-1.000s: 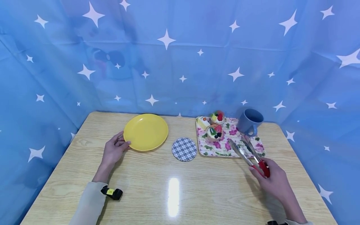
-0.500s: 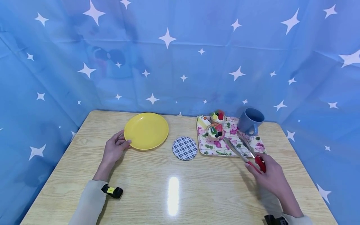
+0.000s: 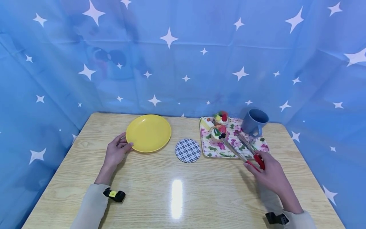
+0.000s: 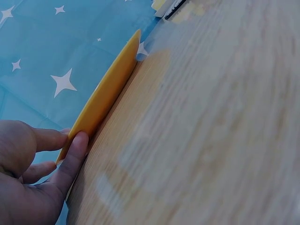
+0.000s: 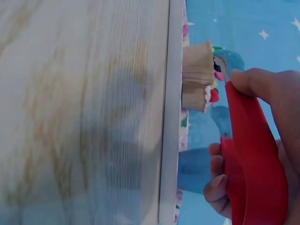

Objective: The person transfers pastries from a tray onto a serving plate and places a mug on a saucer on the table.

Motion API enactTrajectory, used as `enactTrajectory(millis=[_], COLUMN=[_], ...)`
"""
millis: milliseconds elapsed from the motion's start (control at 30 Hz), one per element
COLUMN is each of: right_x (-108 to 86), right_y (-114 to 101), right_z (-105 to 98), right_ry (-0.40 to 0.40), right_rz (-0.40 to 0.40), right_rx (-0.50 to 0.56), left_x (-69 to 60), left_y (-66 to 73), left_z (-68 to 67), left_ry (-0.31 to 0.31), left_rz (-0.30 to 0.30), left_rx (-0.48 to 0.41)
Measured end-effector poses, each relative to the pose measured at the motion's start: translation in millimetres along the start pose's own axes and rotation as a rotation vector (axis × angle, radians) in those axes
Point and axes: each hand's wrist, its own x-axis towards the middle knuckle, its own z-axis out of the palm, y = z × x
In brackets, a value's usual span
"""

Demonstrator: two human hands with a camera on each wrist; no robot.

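Observation:
My left hand (image 3: 115, 153) pinches the near-left rim of a yellow plate (image 3: 148, 133); in the left wrist view the thumb and fingers hold the plate's edge (image 4: 105, 96). My right hand (image 3: 271, 173) grips red-handled metal tongs (image 3: 247, 144), their arms spread apart over a floral tray (image 3: 223, 154). One tong tip is beside the front fruit tart (image 3: 218, 133); whether it touches cannot be told. Behind that tart sit another tart (image 3: 221, 118) and a cake slice (image 3: 207, 123). The right wrist view shows the red handles (image 5: 255, 164) between thumb and curled fingers.
A blue mug (image 3: 254, 122) stands on the tray's right side, beyond the tongs. Between plate and tray lies a round checked coaster (image 3: 187, 150). A starry blue curtain (image 3: 183, 63) hangs behind the wooden table (image 3: 137, 190).
My right hand and the tongs have moved left and slightly away from me, bringing the tips from the tray's middle toward the front tart. The left hand and plate stay in place.

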Motion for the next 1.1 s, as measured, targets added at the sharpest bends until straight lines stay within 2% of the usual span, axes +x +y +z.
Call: enactTrajectory(millis=[300,600,767,1100], right_x=[8.8,20.8,27.0,36.0], right_y=[-4,-9,-10,-11], right_z=[2,7,10,20], right_ry=[-0.046,-0.108,-0.113,-0.11], right_rz=[-0.001,0.03,0.026,0.021], right_rx=[-0.012,-0.017,-0.017,0.01], left_x=[1.5,3.5,3.1,1.9], left_y=[1.0,0.6,-1.7,-1.6], left_z=[2.1,1.7,1.1,0.9], left_ry=[-0.006,-0.004,0.008,0.006], left_rz=[-0.004,-0.016,-0.019,-0.027], left_rx=[-0.018,-0.014,0.01,0.001])
